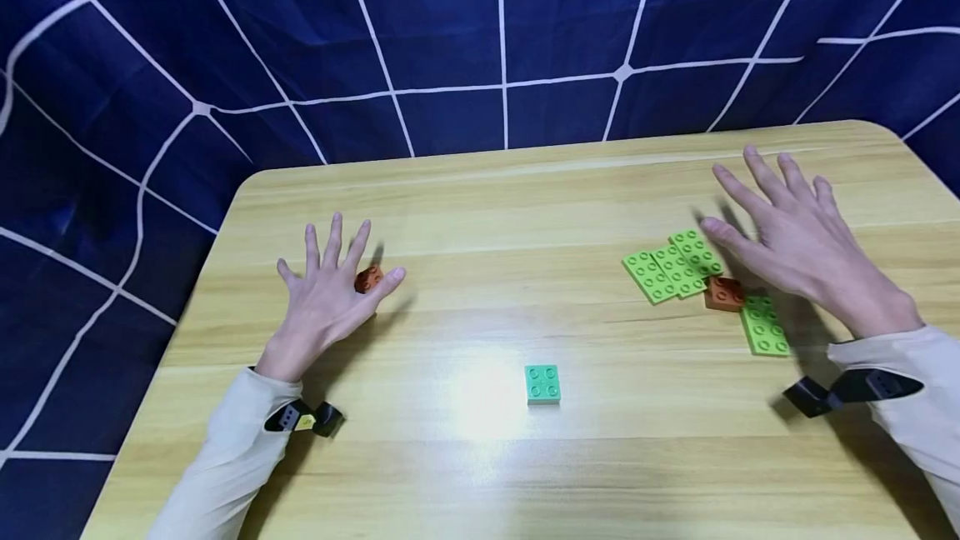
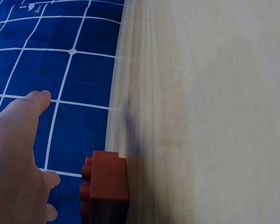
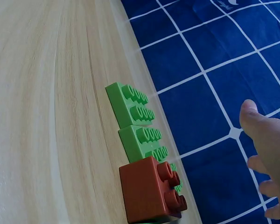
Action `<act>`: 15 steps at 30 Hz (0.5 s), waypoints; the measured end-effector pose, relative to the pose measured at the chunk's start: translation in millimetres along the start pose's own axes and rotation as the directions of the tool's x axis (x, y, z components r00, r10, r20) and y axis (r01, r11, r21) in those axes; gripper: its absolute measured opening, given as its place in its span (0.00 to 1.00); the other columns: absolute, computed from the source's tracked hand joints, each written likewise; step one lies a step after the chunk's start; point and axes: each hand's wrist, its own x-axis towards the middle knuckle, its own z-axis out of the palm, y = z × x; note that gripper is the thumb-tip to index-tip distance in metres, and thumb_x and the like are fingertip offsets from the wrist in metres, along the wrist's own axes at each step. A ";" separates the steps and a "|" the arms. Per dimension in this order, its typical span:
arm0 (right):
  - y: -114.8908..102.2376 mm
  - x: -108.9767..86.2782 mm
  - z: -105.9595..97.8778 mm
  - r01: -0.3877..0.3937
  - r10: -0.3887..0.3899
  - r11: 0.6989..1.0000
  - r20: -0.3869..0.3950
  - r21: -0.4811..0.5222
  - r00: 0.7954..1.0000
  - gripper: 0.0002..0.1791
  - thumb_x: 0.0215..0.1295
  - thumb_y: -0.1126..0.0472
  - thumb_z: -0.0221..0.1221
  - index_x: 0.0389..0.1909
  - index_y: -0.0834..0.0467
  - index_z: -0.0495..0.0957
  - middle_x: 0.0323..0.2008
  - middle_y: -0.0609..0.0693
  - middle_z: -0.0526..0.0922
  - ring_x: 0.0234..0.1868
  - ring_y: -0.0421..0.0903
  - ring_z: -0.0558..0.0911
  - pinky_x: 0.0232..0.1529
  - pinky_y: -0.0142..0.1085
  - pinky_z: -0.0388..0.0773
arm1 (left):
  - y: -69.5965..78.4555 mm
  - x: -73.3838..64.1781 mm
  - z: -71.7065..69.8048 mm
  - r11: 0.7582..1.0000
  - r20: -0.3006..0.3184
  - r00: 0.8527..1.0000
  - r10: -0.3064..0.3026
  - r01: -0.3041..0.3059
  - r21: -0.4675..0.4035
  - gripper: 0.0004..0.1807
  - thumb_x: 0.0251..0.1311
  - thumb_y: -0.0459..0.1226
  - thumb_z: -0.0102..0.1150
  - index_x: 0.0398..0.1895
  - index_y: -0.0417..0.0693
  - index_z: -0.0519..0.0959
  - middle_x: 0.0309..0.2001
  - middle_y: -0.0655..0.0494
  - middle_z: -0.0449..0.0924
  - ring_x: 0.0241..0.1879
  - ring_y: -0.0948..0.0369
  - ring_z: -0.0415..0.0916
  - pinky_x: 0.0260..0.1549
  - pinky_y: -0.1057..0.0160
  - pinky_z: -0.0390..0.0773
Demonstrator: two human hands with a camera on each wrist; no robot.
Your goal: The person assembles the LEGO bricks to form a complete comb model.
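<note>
My left hand [image 1: 324, 298] hovers over the left side of the table with its fingers spread and nothing held. A reddish-brown toy brick [image 1: 368, 279] lies beneath it, partly hidden by the thumb side; in the left wrist view the brick [image 2: 109, 179] shows its studs. My right hand [image 1: 802, 240], also spread and holding nothing, is above the table's right side. Close to its thumb lie several flat lime-green bricks [image 1: 663, 269] side by side. Another reddish-brown brick [image 1: 724, 294] sits at their corner, with one more lime-green brick [image 1: 765, 327] below it, near the wrist.
A single teal-green square brick [image 1: 542, 383] lies near the middle front of the wooden table [image 1: 480, 232]. Behind and to the left hangs a dark blue cloth [image 1: 442, 32] with white grid lines. Each wrist wears a black strap with a small camera.
</note>
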 end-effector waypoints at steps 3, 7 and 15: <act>0.0 -0.1 -2.1 -0.004 0.004 1.000 0.006 -0.002 1.000 0.38 0.73 0.40 0.41 0.77 0.50 0.43 0.76 0.56 0.31 0.73 0.64 0.28 0.66 0.68 0.22 | -0.1 -0.3 -1.1 1.000 -0.003 1.000 0.000 0.000 -0.003 0.51 0.57 0.74 0.32 0.78 0.60 0.40 0.77 0.47 0.27 0.72 0.40 0.19 0.53 0.16 0.28; 1.3 -1.2 -5.4 -0.014 0.014 1.000 0.006 -0.001 1.000 0.39 0.73 0.40 0.42 0.77 0.51 0.42 0.76 0.56 0.31 0.73 0.64 0.28 0.66 0.68 0.21 | -0.3 -0.7 -3.4 1.000 -0.011 1.000 0.005 -0.005 -0.006 0.51 0.57 0.74 0.32 0.78 0.60 0.40 0.77 0.47 0.28 0.72 0.39 0.20 0.53 0.16 0.30; 5.9 -7.6 -9.3 -0.040 0.040 0.999 0.000 0.004 0.999 0.40 0.72 0.39 0.42 0.77 0.52 0.41 0.76 0.55 0.28 0.72 0.63 0.25 0.65 0.67 0.18 | 2.5 -1.6 -5.2 1.000 -0.020 1.000 0.022 -0.022 0.000 0.50 0.56 0.74 0.32 0.78 0.62 0.40 0.77 0.49 0.27 0.72 0.40 0.19 0.54 0.16 0.30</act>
